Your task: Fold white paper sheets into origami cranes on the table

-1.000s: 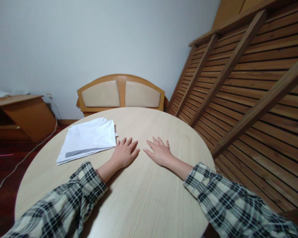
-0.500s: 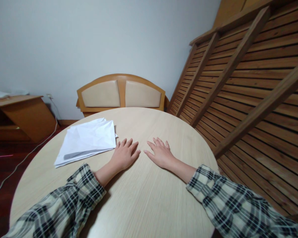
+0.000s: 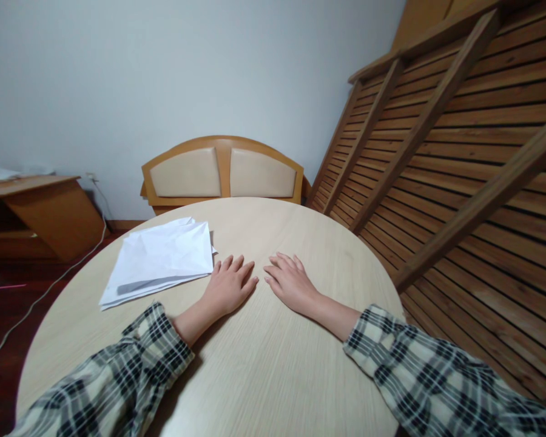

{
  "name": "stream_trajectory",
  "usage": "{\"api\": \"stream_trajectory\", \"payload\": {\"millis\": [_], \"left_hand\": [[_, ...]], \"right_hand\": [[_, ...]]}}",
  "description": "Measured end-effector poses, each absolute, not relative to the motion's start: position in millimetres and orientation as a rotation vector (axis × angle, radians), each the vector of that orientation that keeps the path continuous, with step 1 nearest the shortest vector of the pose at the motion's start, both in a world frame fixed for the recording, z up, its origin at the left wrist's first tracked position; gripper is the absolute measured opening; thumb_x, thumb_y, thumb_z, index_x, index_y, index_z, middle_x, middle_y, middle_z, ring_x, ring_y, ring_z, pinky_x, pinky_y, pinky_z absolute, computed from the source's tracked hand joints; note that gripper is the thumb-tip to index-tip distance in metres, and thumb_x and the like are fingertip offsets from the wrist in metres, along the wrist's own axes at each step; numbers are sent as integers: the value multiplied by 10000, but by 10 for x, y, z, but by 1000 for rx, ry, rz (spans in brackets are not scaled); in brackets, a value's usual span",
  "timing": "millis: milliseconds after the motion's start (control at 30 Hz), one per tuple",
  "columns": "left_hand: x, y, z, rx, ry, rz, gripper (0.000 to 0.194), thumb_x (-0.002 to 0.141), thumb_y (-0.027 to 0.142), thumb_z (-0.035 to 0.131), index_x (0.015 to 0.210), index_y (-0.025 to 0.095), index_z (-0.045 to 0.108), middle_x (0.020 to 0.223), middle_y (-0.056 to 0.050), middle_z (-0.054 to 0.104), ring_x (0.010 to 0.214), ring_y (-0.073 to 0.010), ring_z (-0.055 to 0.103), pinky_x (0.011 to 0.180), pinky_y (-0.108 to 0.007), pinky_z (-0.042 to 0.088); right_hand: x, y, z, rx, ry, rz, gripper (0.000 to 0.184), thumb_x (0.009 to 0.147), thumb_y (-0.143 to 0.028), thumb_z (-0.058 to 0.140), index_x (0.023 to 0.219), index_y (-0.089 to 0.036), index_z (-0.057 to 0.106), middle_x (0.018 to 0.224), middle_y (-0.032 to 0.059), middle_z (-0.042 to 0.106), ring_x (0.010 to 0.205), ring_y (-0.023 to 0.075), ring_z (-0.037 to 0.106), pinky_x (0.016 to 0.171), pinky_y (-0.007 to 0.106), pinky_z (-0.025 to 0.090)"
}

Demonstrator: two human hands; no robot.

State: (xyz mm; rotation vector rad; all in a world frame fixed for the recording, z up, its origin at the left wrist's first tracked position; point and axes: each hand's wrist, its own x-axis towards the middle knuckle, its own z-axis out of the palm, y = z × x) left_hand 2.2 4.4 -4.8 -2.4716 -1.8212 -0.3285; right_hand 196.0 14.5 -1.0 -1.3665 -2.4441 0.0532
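Note:
My left hand (image 3: 230, 285) lies palm down on the round, pale wood table (image 3: 273, 358), fingers spread and holding nothing. Its fingertips are close to the right edge of a stack of white, creased paper sheets (image 3: 164, 252); whether they touch it I cannot tell. My right hand (image 3: 292, 284) also rests palm down on the table, a short gap to the right of the left one. Its fingers are stretched out, slightly bent, with nothing in them.
Behind the table stands a wooden headboard (image 3: 225, 142) with two cream panels. A slatted wooden frame (image 3: 437, 164) leans along the right side. At the left are a wooden desk (image 3: 59, 212) and a white cable (image 3: 50, 290) trailing across the dark red floor (image 3: 9, 315).
The fingers of my right hand have drawn closer together and shifted slightly left. My left hand and the paper stack stay where they were.

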Motion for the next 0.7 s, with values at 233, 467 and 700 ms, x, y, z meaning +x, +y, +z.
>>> {"api": "stream_trajectory", "payload": {"millis": [233, 467, 700], "left_hand": [[-5, 70, -124, -2468, -1789, -530, 503, 952, 485, 404, 1350, 205, 533, 1446, -136, 480, 1355, -361, 384, 1104, -582, 286], [-174, -122, 327, -2494, -1565, -1111, 334, 963, 383, 422, 1157, 170, 591, 1190, -117, 616, 1144, -234, 535, 1015, -442, 419], [-963, -710, 854, -2723, -1586, -785, 330, 911, 440, 455, 703, 247, 623, 687, -24, 616, 617, -175, 562, 577, -291, 479]], "right_hand": [[1964, 159, -16, -1332, -2444, 29, 303, 959, -299, 491, 1209, -206, 636, 1396, 89, 525, 1390, 265, 350, 1177, 531, 169], [1977, 188, -43, -1305, -2439, 60, 306, 959, -308, 476, 1198, -206, 637, 1372, 86, 538, 1370, 264, 370, 1167, 521, 204], [1964, 219, -37, -1282, -2431, 84, 284, 941, -286, 487, 1169, -217, 641, 1361, 90, 533, 1371, 268, 363, 1162, 534, 192]]}}
